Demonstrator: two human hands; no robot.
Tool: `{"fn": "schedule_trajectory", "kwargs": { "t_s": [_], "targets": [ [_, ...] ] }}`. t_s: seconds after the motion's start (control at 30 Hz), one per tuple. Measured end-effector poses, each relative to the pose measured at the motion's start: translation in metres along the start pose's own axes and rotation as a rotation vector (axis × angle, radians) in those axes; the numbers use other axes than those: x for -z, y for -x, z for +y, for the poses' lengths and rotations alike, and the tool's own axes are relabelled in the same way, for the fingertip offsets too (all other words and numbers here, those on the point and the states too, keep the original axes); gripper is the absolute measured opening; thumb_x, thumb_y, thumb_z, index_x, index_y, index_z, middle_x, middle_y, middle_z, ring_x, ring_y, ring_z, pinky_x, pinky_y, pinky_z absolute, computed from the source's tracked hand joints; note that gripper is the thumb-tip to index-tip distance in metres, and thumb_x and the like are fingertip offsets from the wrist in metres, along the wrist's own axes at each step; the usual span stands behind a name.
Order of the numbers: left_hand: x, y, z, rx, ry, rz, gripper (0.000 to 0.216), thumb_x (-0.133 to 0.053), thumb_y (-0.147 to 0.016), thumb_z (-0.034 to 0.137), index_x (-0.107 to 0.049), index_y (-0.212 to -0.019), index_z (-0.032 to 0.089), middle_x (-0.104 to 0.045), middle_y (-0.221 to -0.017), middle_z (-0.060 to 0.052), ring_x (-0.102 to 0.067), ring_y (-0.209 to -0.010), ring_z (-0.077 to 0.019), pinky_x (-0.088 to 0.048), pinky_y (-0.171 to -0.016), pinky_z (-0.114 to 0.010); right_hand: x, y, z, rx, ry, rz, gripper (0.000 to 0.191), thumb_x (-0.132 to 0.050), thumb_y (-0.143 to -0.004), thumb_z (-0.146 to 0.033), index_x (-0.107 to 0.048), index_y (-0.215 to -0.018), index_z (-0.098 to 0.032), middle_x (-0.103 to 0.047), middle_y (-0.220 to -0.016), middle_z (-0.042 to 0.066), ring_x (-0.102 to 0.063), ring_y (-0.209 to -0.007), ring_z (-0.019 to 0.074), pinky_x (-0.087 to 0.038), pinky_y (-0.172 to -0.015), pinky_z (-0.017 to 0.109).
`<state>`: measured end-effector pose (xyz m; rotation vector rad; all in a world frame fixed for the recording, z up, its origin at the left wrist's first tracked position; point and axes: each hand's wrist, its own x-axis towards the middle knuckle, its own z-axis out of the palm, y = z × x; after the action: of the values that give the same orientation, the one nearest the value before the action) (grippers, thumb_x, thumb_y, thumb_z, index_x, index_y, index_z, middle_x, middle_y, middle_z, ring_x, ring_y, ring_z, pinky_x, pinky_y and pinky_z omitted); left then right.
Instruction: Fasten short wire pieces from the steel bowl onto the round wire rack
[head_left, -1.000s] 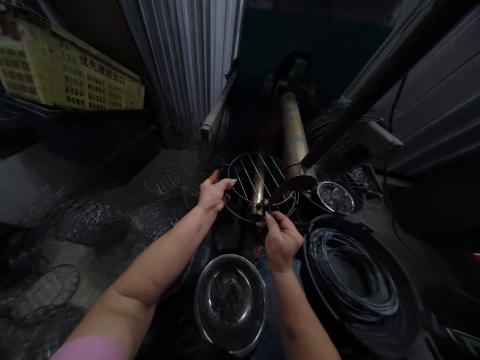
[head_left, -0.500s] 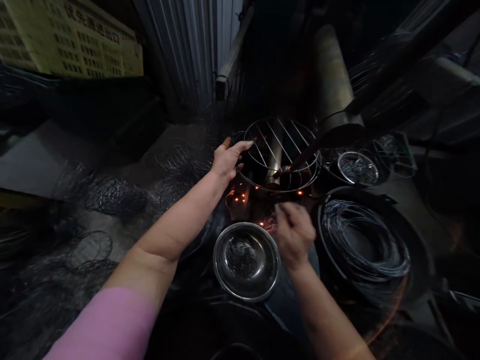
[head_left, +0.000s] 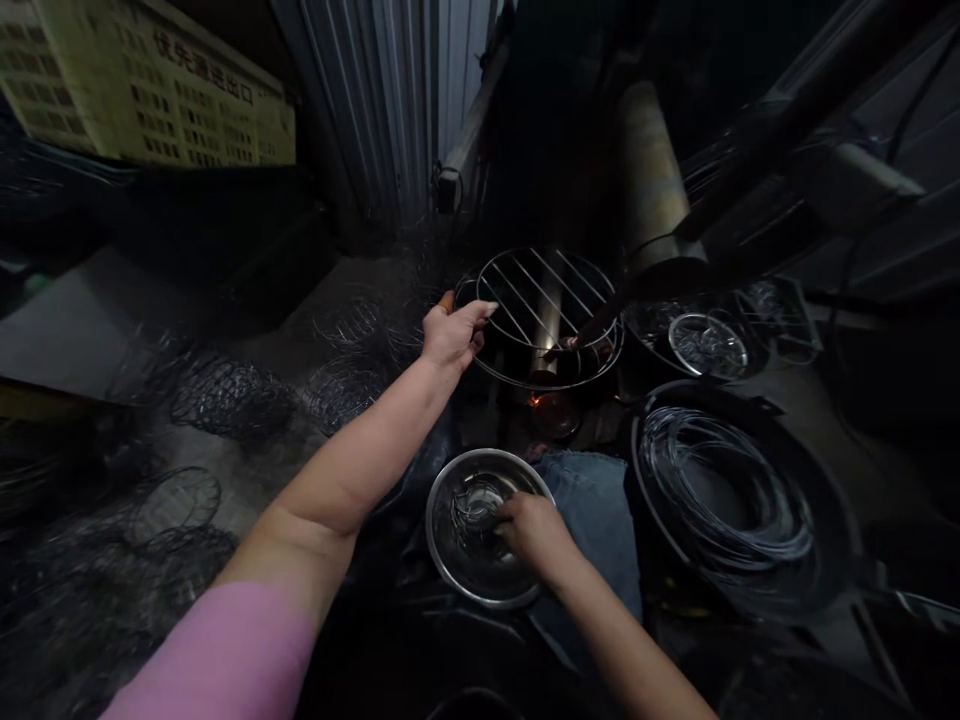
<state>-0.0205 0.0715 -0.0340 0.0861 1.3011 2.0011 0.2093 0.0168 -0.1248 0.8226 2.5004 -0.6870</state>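
Observation:
My left hand (head_left: 450, 335) is closed on the left rim of a round wire rack (head_left: 525, 278), its thumb lying over the edge. The rack has two wire rings and straight parallel bars, and sits around the end of a metal bar. My right hand (head_left: 534, 535) is inside a shiny steel bowl (head_left: 442, 545), fingers closed together at short pieces of thin wire (head_left: 474, 510). What the fingertips pinch, if anything, is too small and dark to make out.
A coil of wire (head_left: 675, 480) lies in a black basin at right, with a smaller metal dish (head_left: 709, 345) beyond. Wire baskets (head_left: 232, 395) cover the floor at left. A yellow crate (head_left: 187, 100) stands behind. A thick tube (head_left: 656, 170) leans over the rack; embers glow below.
My right hand has moved from below the rack down and left into the steel bowl. The scattered orange sparks have gone, leaving one small glow. My left hand still holds the rack.

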Motion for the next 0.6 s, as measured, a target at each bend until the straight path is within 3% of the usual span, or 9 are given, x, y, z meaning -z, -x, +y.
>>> {"fn": "schedule_trajectory", "kwargs": {
  "t_s": [0.1,0.2,0.3,0.37,0.43,0.6],
  "targets": [
    [0.002,0.009,-0.003,-0.032,0.032,0.045,0.084,-0.072,-0.061,0.008,-0.034,-0.136,0.02,-0.052,-0.068,0.004,-0.05,-0.058,-0.0077,-0.033,-0.051,-0.018,0.017,0.013,0.015,0.103,-0.334,0.19,0.027,-0.054,-0.076,-0.008,-0.075,-0.09,-0.019,-0.066,-0.088,0.004,-0.061,-0.086,0.0149,-0.046,-0.079,0.022],
    [0.0,0.017,-0.006,-0.042,0.056,0.054,0.084,-0.074,-0.058,0.008,-0.038,-0.133,0.021,-0.051,-0.071,0.004,-0.051,-0.059,-0.008,-0.035,-0.05,-0.018,0.045,0.017,0.022,0.214,-0.685,0.618,0.018,-0.059,-0.08,-0.023,-0.074,-0.09,-0.021,-0.065,-0.084,0.003,-0.062,-0.077,0.0138,-0.049,-0.069,0.021],
    [-0.002,0.024,-0.006,-0.057,0.079,0.058,0.082,-0.075,-0.056,0.009,-0.042,-0.129,0.022,-0.05,-0.074,0.004,-0.052,-0.061,-0.0077,-0.035,-0.05,-0.018,0.078,0.011,0.02,0.248,-0.822,1.006,0.021,-0.059,-0.085,-0.032,-0.072,-0.095,-0.02,-0.064,-0.091,0.003,-0.061,-0.071,0.0111,-0.05,-0.06,0.019],
    [-0.003,0.027,-0.006,-0.057,0.088,0.06,0.083,-0.076,-0.054,0.009,-0.043,-0.128,0.021,-0.049,-0.077,0.004,-0.052,-0.063,-0.0075,-0.036,-0.049,-0.018,0.093,0.002,0.015,0.253,-0.836,1.17,0.02,-0.06,-0.085,-0.032,-0.071,-0.095,-0.018,-0.063,-0.094,0.004,-0.06,-0.07,0.01,-0.05,-0.06,0.019],
    [-0.004,0.03,-0.006,-0.053,0.085,0.058,0.081,-0.077,-0.053,0.011,-0.043,-0.126,0.02,-0.049,-0.08,0.003,-0.053,-0.065,-0.0074,-0.037,-0.049,-0.018,0.102,-0.008,0.012,0.24,-0.805,1.234,0.02,-0.061,-0.084,-0.032,-0.071,-0.091,-0.017,-0.063,-0.089,0.004,-0.06,-0.069,0.0102,-0.051,-0.064,0.021],
    [-0.007,0.031,-0.007,-0.08,0.073,0.058,0.073,-0.079,-0.049,0.012,-0.05,-0.115,0.019,-0.047,-0.09,0.002,-0.053,-0.065,-0.0071,-0.037,-0.046,-0.018,0.104,-0.029,0.006,0.08,-0.803,1.213,0.029,-0.06,-0.083,-0.038,-0.071,-0.09,-0.013,-0.062,-0.071,0.004,-0.059,-0.066,0.0132,-0.051,-0.069,0.025]
  ]
}}
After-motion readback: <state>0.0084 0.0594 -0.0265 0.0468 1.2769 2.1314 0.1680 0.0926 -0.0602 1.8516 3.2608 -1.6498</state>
